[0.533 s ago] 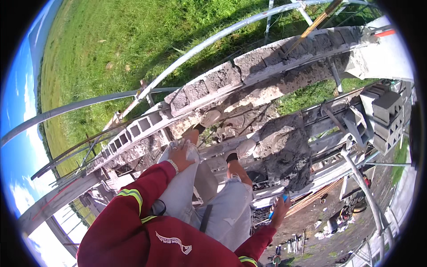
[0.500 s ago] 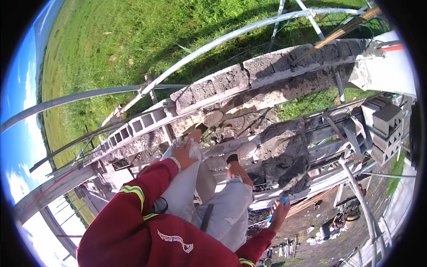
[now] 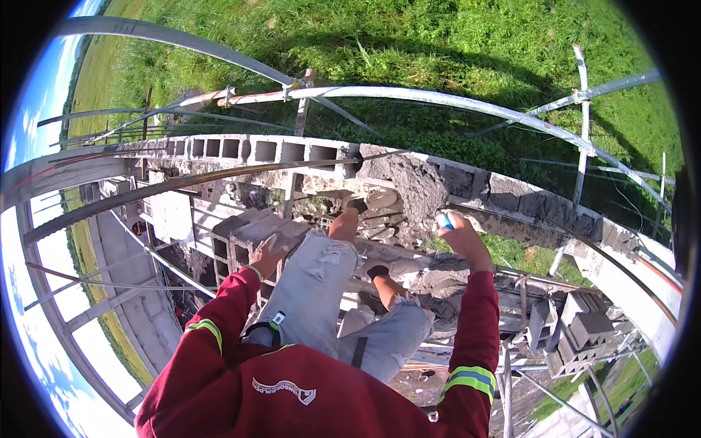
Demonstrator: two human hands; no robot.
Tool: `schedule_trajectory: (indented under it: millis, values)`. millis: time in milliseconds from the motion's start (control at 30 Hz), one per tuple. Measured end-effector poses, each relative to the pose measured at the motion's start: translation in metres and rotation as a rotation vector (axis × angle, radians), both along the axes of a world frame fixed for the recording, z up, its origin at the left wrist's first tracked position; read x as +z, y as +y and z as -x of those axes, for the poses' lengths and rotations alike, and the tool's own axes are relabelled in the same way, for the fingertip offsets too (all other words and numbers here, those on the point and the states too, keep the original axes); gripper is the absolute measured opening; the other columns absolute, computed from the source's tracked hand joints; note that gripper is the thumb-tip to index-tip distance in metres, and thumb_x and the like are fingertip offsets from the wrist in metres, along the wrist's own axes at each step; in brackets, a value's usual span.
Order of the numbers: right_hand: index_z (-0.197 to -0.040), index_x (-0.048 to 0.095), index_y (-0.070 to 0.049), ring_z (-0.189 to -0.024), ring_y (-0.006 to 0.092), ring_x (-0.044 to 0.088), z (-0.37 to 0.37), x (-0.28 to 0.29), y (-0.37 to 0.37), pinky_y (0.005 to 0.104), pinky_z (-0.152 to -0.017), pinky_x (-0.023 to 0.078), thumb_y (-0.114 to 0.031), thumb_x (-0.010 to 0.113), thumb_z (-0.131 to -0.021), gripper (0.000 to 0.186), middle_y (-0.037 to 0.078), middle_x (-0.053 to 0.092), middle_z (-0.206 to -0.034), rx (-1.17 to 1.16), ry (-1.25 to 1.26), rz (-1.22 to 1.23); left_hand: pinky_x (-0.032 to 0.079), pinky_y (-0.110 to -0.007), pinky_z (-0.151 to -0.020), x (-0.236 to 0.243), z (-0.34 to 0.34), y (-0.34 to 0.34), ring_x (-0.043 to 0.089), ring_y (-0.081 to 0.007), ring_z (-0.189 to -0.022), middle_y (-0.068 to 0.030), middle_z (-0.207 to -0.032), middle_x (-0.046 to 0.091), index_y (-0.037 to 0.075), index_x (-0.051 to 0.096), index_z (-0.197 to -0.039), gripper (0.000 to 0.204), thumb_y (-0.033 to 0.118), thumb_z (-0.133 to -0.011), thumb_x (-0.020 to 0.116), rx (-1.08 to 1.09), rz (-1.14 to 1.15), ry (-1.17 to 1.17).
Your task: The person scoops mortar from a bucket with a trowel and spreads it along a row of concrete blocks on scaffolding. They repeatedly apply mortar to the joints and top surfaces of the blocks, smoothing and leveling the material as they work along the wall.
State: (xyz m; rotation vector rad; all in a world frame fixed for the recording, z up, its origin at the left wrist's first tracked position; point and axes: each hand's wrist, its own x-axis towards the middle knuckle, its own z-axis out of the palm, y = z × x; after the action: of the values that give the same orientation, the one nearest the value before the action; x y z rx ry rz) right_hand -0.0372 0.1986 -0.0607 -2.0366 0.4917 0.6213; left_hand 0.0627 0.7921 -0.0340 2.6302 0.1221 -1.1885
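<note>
My left hand, fingers extended, is at a stack of hollow grey blocks, just left of my jeans-covered knee. My right hand grips a blue-handled tool, probably a trowel, whose blade is hard to make out. It is just below a lump of wet grey mortar spread on the top course of the block wall. Left of the mortar, the wall's open block cells show. My feet are down on the narrow, rubble-strewn ledge behind the wall.
A rusty rebar crosses the left side. Scaffold pipes run beyond the wall over grass. More hollow blocks are piled at lower right, beside a white concrete beam. A concrete frame stands at left.
The view has turned. My right hand with the tool has risen from low beside my leg to the wall's mortar. My left hand has left my knee for the blocks.
</note>
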Motion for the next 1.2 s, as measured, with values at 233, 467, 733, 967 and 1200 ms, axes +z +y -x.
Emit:
schedule_trajectory:
  millis: [233,467,733,967,1200]
  values:
    - [-0.135,0.068,-0.014,-0.121,0.0336,0.069,-0.146,-0.062,0.075,0.0457,-0.104,0.054,-0.027,0.072,-0.09,0.047,0.014,0.072,-0.128,0.347,-0.437,0.386,0.039,-0.044,-0.123,0.041,0.172,0.154,0.048,-0.0412,-0.149,-0.0302,-0.159,0.05,-0.004,0.04,-0.162,0.099,0.064,-0.095,0.067,0.142,-0.196,0.162]
    - [-0.122,0.068,-0.004,-0.092,0.0322,0.075,-0.115,-0.063,0.148,0.0475,-0.082,0.059,-0.017,0.065,-0.094,0.031,0.016,0.073,-0.104,0.211,-0.318,0.487,0.057,-0.043,-0.098,0.014,0.285,0.156,0.071,-0.0364,-0.12,-0.0263,-0.126,0.072,0.004,0.052,-0.155,0.07,0.04,-0.098,0.071,0.142,-0.024,-0.058]
    - [-0.118,0.067,-0.004,-0.093,0.0397,0.076,-0.058,-0.063,0.144,0.0511,-0.081,0.06,-0.022,0.073,-0.091,0.033,0.019,0.077,-0.099,-0.13,-0.172,0.526,0.058,-0.044,-0.098,0.015,0.28,0.117,0.072,-0.0381,-0.119,-0.0272,-0.126,0.072,0.006,0.05,-0.156,0.072,0.043,-0.098,0.07,0.158,-0.01,-0.016]
    - [-0.104,0.069,-0.007,-0.082,0.0322,0.077,-0.113,-0.076,0.196,0.0433,-0.073,0.061,-0.013,0.061,-0.097,0.012,0.014,0.074,-0.093,0.12,-0.405,0.601,0.058,-0.046,-0.098,0.013,0.277,0.105,0.072,-0.0395,-0.118,-0.0281,-0.125,0.072,0.008,0.048,-0.158,0.074,0.046,-0.098,0.069,0.154,-0.004,0.011]
    - [-0.118,0.066,-0.001,-0.094,0.0422,0.076,-0.034,-0.058,0.178,0.0512,-0.081,0.061,-0.023,0.075,-0.09,0.036,0.023,0.076,-0.101,-0.306,-0.039,0.328,0.058,-0.048,-0.098,0.022,0.279,0.095,0.072,-0.0409,-0.117,-0.0289,-0.125,0.072,0.009,0.047,-0.159,0.076,0.049,-0.098,0.068,0.185,-0.001,0.027]
